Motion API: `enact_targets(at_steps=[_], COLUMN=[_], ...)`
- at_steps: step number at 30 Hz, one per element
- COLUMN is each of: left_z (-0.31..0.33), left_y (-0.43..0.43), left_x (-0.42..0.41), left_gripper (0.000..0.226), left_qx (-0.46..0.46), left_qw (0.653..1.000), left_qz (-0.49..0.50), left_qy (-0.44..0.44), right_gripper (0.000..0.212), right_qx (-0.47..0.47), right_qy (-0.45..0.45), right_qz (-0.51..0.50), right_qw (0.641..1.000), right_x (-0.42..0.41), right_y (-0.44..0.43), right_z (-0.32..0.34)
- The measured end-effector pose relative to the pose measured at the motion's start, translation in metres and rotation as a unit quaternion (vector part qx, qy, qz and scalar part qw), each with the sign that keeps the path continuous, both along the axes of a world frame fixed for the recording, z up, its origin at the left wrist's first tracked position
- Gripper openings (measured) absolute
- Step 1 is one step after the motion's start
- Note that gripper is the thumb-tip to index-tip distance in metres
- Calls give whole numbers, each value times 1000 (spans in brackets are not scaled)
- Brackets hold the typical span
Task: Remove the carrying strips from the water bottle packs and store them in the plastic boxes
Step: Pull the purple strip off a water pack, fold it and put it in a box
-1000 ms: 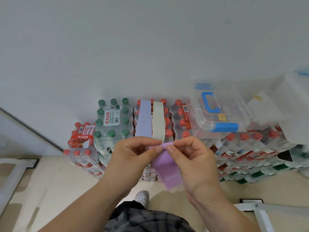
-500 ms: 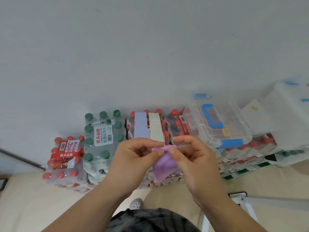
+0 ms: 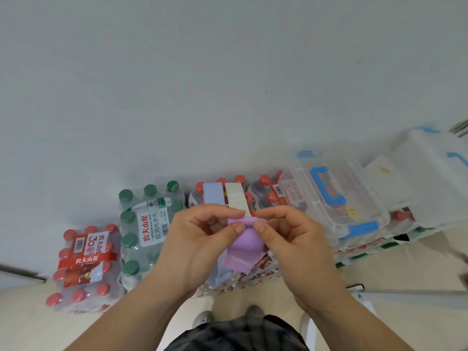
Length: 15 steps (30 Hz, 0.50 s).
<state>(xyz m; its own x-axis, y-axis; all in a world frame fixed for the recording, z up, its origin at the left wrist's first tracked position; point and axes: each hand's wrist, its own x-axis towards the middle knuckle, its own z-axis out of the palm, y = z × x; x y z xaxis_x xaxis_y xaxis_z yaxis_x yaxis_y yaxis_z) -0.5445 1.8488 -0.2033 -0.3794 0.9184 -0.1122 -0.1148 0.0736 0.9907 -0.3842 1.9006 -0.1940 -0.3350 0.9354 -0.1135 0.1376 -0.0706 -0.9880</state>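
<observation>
Your left hand [image 3: 202, 239] and right hand [image 3: 291, 239] both pinch the top edge of the purple strip [image 3: 243, 245] at frame center. 2 strips remain on the red-cap pack [image 3: 260, 196] behind; clear box [image 3: 329, 193] sits center right.

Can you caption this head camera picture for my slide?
Left hand and right hand pinch a purple strip above water bottle packs, near a clear plastic box.

storeroom, stacked water bottle packs [image 3: 86, 264], plastic boxes [image 3: 331, 198]
</observation>
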Motion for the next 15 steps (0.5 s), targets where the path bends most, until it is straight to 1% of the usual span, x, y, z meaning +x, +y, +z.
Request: enact_targets(at_steps=[3, 4, 6, 9, 11, 14, 15], left_z=[3, 4, 6, 8, 10, 14, 15], left_y=[2, 2, 2, 4, 5, 6, 6], left_x=[-7, -9, -14, -22, -27, -34, -36], left_gripper=[19, 20, 20, 12, 16, 16, 18], left_qx=[2, -3, -10, -6, 8, 9, 9], left_qw=[1000, 1000, 1000, 1000, 1000, 999, 999], left_qz=[0, 3, 13, 19, 18, 19, 21], left_qy=[-26, -28, -20, 6, 0, -40, -39], right_gripper=[12, 13, 12, 13, 7, 14, 16], right_qx=[4, 5, 5, -4, 0, 2, 1], right_qy=[-1, 0, 9, 32, 32, 38, 42], right_qz=[18, 27, 39, 42, 49, 56, 57], right_qw=[1000, 1000, 999, 999, 998, 998, 998], right_x=[-10, -13, -19, -28, -33, -41, -43], right_y=[6, 7, 9, 13, 17, 21, 22], right_z=[1, 2, 4, 9, 10, 10, 11])
